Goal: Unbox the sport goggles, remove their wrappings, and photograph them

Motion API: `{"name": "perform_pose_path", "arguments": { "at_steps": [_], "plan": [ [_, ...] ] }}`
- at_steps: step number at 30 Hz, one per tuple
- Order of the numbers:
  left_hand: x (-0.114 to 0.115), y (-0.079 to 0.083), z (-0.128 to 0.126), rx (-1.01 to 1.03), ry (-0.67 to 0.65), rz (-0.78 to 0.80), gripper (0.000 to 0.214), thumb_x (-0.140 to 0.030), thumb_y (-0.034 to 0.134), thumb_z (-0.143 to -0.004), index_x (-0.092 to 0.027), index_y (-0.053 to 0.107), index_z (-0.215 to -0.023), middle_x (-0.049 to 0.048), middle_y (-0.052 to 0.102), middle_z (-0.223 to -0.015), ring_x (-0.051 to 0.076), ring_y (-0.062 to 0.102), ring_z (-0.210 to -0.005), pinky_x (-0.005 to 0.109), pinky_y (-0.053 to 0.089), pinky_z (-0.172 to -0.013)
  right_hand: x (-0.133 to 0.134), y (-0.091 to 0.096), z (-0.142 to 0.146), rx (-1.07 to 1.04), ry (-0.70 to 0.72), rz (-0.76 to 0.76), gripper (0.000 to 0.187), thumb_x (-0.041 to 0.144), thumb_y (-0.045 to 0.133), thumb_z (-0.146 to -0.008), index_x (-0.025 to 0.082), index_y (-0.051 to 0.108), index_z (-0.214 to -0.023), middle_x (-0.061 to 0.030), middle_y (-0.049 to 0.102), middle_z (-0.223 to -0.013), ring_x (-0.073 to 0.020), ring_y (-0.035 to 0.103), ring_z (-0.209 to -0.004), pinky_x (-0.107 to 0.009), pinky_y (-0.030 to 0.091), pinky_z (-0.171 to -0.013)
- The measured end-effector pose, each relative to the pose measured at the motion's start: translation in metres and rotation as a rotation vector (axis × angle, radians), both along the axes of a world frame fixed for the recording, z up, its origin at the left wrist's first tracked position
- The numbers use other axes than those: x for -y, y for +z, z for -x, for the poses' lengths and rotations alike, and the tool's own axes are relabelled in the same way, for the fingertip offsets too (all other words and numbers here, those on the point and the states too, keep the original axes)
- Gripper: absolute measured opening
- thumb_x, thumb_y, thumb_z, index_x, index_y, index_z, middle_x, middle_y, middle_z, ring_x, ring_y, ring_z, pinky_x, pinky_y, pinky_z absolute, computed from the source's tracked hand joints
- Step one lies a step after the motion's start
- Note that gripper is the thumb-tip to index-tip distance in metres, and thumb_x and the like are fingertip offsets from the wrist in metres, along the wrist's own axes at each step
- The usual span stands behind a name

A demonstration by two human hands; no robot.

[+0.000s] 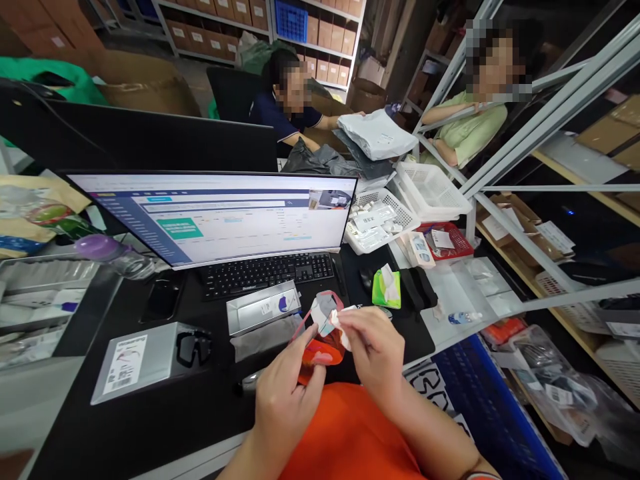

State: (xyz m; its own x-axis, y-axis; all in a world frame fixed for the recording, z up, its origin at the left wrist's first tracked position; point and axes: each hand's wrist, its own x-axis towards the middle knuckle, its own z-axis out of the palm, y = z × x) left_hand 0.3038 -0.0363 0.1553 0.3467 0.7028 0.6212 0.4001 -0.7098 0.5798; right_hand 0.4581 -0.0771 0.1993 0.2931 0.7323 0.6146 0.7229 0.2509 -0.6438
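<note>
A pair of sports sunglasses (pixel 323 355) with orange-red lenses and a pinkish frame is in front of my chest. My left hand (pixel 289 390) is closed on it, thumb and fingers at the lens side. My right hand (pixel 374 347) pinches a crumpled white tissue (pixel 345 340) against the glasses; its fingers hide part of the frame. Just beyond my left hand lie a grey cloth pouch (pixel 265 338) and an open silver box (pixel 245 313). A green tissue pack (pixel 381 297) with one tissue sticking out lies past my right hand.
A monitor (pixel 225 220) and keyboard (pixel 270 270) stand ahead. At left are a silver glasses box (pixel 155 363), a phone (pixel 163 299) and a purple-lidded bottle (pixel 135 265). White baskets (pixel 383 200) and a red basket (pixel 450 243) sit at right. Two people are beyond the desk.
</note>
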Motion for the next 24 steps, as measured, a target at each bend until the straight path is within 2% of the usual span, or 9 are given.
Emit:
{"name": "perform_pose_path", "arguments": {
  "at_steps": [6,8,11,13,15,18,20,22,24],
  "plan": [
    [0.001,-0.003,0.002,0.053,-0.061,0.021,0.038,-0.015,0.057,-0.092,-0.016,0.059,-0.13,0.0112,0.076,-0.112,0.02,0.075,-0.094,0.028,0.062,-0.081,0.027,-0.015,0.017,0.326,0.312,-0.121,0.031,0.005,0.049,-0.096,0.007,0.066,-0.123,-0.0146,0.077,-0.109,-0.0219,0.072,-0.101,-0.035,0.061,-0.082],
    [0.002,-0.001,0.001,0.04,-0.053,0.024,0.038,-0.013,0.059,-0.09,-0.016,0.06,-0.128,0.0103,0.077,-0.109,0.02,0.076,-0.091,0.028,0.062,-0.081,0.021,-0.013,0.008,0.264,0.246,-0.119,0.031,0.005,0.051,-0.095,0.012,0.067,-0.121,-0.0113,0.078,-0.105,-0.0212,0.073,-0.098,-0.035,0.06,-0.079],
    [0.003,0.001,-0.001,0.026,-0.036,0.033,0.036,-0.011,0.06,-0.088,-0.016,0.062,-0.124,0.0091,0.078,-0.105,0.02,0.076,-0.087,0.027,0.062,-0.08,0.005,-0.005,-0.007,0.068,0.062,-0.063,0.029,0.003,0.057,-0.093,0.024,0.072,-0.106,-0.0022,0.08,-0.092,-0.0176,0.074,-0.085,-0.034,0.059,-0.077],
    [0.003,0.0,-0.001,0.026,-0.031,0.04,0.035,-0.012,0.06,-0.088,-0.016,0.063,-0.122,0.0093,0.078,-0.105,0.02,0.076,-0.087,0.028,0.062,-0.079,0.002,-0.004,-0.006,0.03,0.015,-0.04,0.03,0.001,0.058,-0.092,0.024,0.072,-0.103,-0.001,0.08,-0.09,-0.0168,0.074,-0.083,-0.033,0.058,-0.076],
    [0.003,-0.002,0.001,0.029,-0.02,0.047,0.034,-0.013,0.06,-0.088,-0.016,0.063,-0.121,0.0097,0.078,-0.106,0.02,0.076,-0.088,0.028,0.063,-0.078,0.009,-0.008,0.002,0.078,0.065,-0.066,0.031,0.0,0.055,-0.092,0.022,0.07,-0.108,-0.0031,0.08,-0.094,-0.017,0.075,-0.087,-0.033,0.059,-0.078],
    [0.003,-0.007,0.004,0.038,-0.041,0.075,0.034,-0.015,0.06,-0.089,-0.016,0.063,-0.123,0.0104,0.077,-0.109,0.021,0.076,-0.09,0.028,0.063,-0.079,0.023,-0.016,0.015,0.24,0.269,-0.095,0.03,0.006,0.051,-0.097,0.015,0.066,-0.121,-0.0099,0.079,-0.107,-0.0195,0.074,-0.097,-0.034,0.06,-0.078],
    [0.002,-0.009,0.006,0.044,-0.045,0.087,0.034,-0.016,0.061,-0.089,-0.016,0.063,-0.123,0.0099,0.077,-0.11,0.021,0.076,-0.092,0.028,0.063,-0.081,0.024,-0.019,0.014,0.288,0.329,-0.099,0.029,0.01,0.049,-0.099,0.014,0.065,-0.122,-0.0102,0.078,-0.11,-0.0194,0.073,-0.098,-0.034,0.059,-0.078],
    [0.001,-0.01,0.006,0.047,-0.022,0.098,0.034,-0.016,0.062,-0.088,-0.017,0.064,-0.122,0.0089,0.077,-0.11,0.021,0.076,-0.094,0.029,0.062,-0.083,0.015,-0.018,0.003,0.219,0.234,-0.079,0.027,0.008,0.051,-0.098,0.019,0.069,-0.114,-0.0059,0.08,-0.101,-0.0173,0.074,-0.091,-0.033,0.058,-0.078],
    [0.0,-0.007,0.006,0.051,-0.001,0.126,0.033,-0.016,0.062,-0.088,-0.018,0.066,-0.121,0.0075,0.077,-0.109,0.021,0.076,-0.094,0.029,0.062,-0.085,0.003,-0.017,-0.014,0.051,0.067,-0.03,0.024,0.008,0.056,-0.095,0.022,0.074,-0.1,-0.0029,0.08,-0.091,-0.0167,0.074,-0.083,-0.033,0.058,-0.078]
  ]
}}
